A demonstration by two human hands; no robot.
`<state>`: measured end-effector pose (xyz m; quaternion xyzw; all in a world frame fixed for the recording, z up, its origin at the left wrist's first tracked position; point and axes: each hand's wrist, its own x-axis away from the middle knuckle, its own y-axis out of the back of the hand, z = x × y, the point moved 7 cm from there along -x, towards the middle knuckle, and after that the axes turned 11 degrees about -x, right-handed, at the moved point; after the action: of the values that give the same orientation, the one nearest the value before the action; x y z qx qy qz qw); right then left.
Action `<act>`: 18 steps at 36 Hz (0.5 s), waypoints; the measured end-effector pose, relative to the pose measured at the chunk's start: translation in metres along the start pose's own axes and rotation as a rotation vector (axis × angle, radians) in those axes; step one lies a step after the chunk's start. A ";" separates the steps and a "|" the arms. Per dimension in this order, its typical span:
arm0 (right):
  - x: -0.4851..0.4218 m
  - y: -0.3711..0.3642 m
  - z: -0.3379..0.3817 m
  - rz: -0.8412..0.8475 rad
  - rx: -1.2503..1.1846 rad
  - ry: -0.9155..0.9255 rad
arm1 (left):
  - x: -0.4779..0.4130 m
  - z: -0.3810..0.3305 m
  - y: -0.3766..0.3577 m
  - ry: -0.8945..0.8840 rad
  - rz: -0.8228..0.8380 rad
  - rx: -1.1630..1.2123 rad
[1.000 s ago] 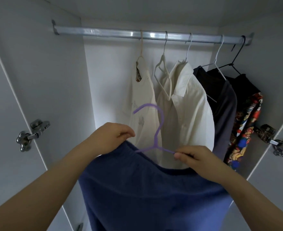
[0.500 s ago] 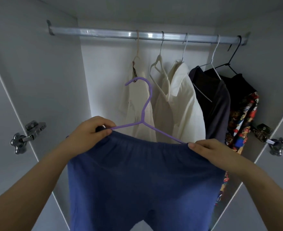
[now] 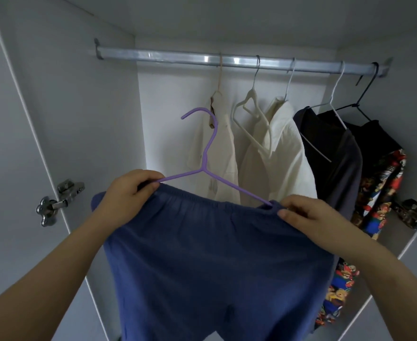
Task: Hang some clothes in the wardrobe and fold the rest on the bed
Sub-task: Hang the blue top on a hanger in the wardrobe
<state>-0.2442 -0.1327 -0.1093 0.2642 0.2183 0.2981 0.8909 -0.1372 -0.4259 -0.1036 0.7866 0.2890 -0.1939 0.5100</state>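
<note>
Blue trousers (image 3: pixel 209 262) hang by their elastic waistband from a purple hanger (image 3: pixel 208 153), held up inside the open wardrobe. My left hand (image 3: pixel 126 193) grips the hanger's left end together with the waistband. My right hand (image 3: pixel 303 215) pinches the waistband at the hanger's right end. The hanger's hook points left and sits well below the metal rail (image 3: pixel 239 60), in front of a cream shirt (image 3: pixel 214 153).
On the rail hang an empty white hanger (image 3: pixel 250 114), a second cream shirt (image 3: pixel 278 153), a dark garment (image 3: pixel 335 153) and a colourful patterned one (image 3: pixel 379 193). The rail's left part is bare. Door hinges (image 3: pixel 57 200) stick out on both sides.
The hanger with the trousers has been lifted and spread flat between both hands. My view has tilted down a little, so the rail sits lower in the frame.
</note>
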 end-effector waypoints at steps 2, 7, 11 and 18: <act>-0.001 -0.012 -0.002 0.100 -0.210 -0.163 | -0.004 0.004 0.003 0.050 -0.055 0.040; -0.012 -0.040 0.006 0.143 -0.641 -0.408 | -0.016 0.020 0.010 0.133 -0.140 -0.074; -0.031 -0.058 0.027 0.150 -0.762 -0.467 | -0.019 0.034 0.024 0.299 -0.210 -0.066; -0.089 -0.079 0.074 0.052 -0.931 -0.359 | -0.031 0.057 0.045 0.512 -0.117 0.159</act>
<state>-0.2360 -0.2691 -0.0798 -0.1091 -0.1016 0.3360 0.9300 -0.1317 -0.5006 -0.0770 0.8297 0.4372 -0.0399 0.3448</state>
